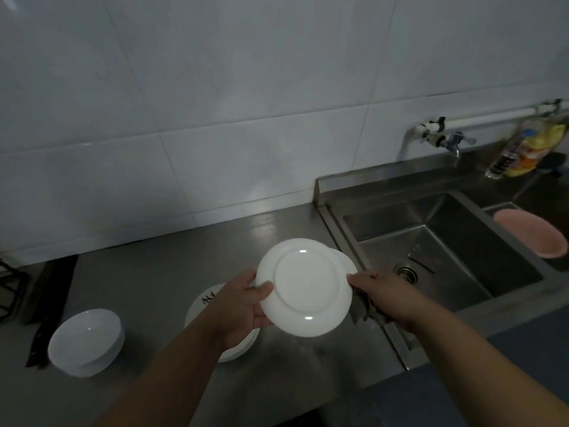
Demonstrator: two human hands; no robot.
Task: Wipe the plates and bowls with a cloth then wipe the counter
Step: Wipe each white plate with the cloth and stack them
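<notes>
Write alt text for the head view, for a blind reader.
A person's left hand and right hand hold a white plate, underside facing the camera, above a steel counter; the right hand also grips a grey cloth at the plate's edge. Stacked white bowls and a stack of plates sit on the counter at left; a sink lies right.

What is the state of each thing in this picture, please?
White plate, lifted over the counter, underside toward the camera.
Left hand, grips the plate's left rim.
Right hand, holds grey cloth at the right rim.
Stacked bowls, upright on the counter.
Plate stack, on the counter under the left hand.
Tap, no water seen running.
</notes>
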